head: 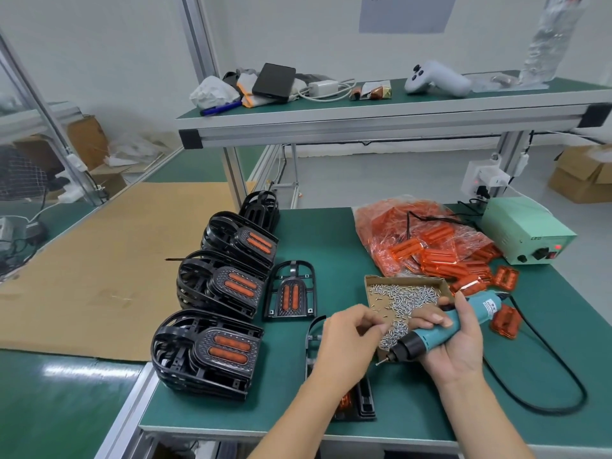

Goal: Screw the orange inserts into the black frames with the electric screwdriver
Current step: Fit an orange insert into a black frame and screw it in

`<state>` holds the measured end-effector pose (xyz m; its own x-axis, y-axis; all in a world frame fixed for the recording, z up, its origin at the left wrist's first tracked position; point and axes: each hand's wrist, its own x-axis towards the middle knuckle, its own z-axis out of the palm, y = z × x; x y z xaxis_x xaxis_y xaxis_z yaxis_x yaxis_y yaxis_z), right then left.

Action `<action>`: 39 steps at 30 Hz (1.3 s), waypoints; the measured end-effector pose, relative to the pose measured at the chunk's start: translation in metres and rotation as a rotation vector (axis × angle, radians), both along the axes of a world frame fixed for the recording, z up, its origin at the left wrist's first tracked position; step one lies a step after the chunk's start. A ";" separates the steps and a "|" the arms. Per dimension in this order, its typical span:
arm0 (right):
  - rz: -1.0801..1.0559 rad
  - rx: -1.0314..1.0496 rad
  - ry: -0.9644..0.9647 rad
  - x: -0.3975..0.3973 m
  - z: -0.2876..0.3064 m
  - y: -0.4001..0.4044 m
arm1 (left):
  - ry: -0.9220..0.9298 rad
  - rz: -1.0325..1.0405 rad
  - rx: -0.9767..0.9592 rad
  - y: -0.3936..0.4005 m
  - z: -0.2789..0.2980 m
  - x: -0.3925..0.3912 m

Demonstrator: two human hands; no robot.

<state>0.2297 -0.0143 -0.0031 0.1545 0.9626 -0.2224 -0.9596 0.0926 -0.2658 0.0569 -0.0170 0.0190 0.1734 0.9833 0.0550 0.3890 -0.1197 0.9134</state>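
On my head view, my right hand grips the teal electric screwdriver at lower right of the frame, bit pointing down-left. My left hand hovers beside it, fingertips pinched together; what they pinch I cannot tell. Under that hand lies a black frame with an orange insert. The cardboard tray of screws sits just above my hands on the green table.

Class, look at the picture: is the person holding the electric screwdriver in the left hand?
No. The right hand grips the electric screwdriver, while the left hand pinches at the screws by the cardboard tray.
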 end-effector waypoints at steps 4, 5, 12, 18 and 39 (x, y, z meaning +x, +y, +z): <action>0.013 0.003 0.016 -0.001 0.000 0.000 | -0.154 0.057 -0.066 -0.026 -0.004 -0.023; 0.012 -0.001 0.016 -0.001 0.000 0.000 | -0.161 0.080 -0.078 -0.031 -0.006 -0.028; -0.013 -0.024 0.021 -0.007 0.003 0.003 | -0.269 0.134 -0.165 -0.053 -0.013 -0.037; -0.011 -0.006 0.085 -0.011 0.006 0.002 | -0.332 0.126 -0.181 -0.057 -0.013 -0.035; -0.032 -0.025 0.084 -0.015 0.002 0.001 | -0.294 0.173 -0.108 -0.060 -0.017 -0.023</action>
<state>0.2146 -0.0137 -0.0009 0.1644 0.9515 -0.2601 -0.9754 0.1175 -0.1867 0.0338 -0.0772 0.0020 -0.0042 0.9996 -0.0282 0.1140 0.0285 0.9931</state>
